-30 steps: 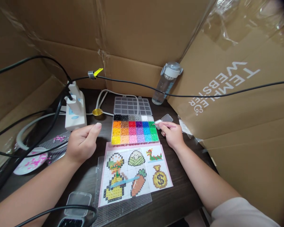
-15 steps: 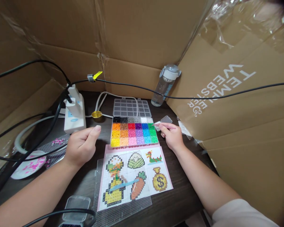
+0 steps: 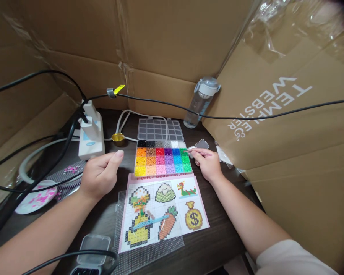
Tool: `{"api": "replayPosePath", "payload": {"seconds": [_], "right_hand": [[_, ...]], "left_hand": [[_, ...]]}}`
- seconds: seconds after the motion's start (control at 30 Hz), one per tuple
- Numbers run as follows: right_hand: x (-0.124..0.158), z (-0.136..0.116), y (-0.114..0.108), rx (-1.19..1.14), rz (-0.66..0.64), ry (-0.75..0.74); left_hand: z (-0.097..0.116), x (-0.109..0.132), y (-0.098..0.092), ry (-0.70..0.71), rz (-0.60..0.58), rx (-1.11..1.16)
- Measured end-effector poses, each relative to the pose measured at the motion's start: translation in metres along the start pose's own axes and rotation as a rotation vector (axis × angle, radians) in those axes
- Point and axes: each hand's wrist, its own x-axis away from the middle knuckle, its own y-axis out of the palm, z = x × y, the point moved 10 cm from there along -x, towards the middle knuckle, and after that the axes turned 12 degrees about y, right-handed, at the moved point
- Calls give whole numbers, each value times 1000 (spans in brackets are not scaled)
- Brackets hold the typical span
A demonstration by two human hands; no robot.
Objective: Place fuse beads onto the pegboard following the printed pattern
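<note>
Pink tweezers (image 3: 202, 153) are pinched in my right hand (image 3: 208, 165), their tips over the green beads (image 3: 184, 152) at the right side of the bead box (image 3: 164, 158). That box has many compartments of coloured beads, and its clear lid (image 3: 160, 130) lies open behind it. My left hand (image 3: 100, 175) is closed in a fist with the thumb on top, raised left of the box; whether it holds anything is hidden. In front of the box lies a printed pattern sheet (image 3: 195, 187), with a partly built bead figure over its left half. A clear pegboard (image 3: 149, 258) shows below the sheet.
A white power strip (image 3: 91, 147) with black cables stands at the left, near a small gold cup (image 3: 118, 139). A white dish (image 3: 37, 198) holds pink beads. A water bottle (image 3: 200, 103) stands at the back by cardboard walls (image 3: 172, 46). One black cable crosses above the table.
The view has shifted very slightly. Both hands keep nearly the same pose, with the tweezers still at the green beads.
</note>
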Motion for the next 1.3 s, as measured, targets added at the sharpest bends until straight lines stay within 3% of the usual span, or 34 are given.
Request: {"api": "replayPosePath", "payload": {"seconds": [1.3], "right_hand": [[-1,1,-2,-73,25,10]], "left_hand": [[5,-1,2,17,0,-5]]}}
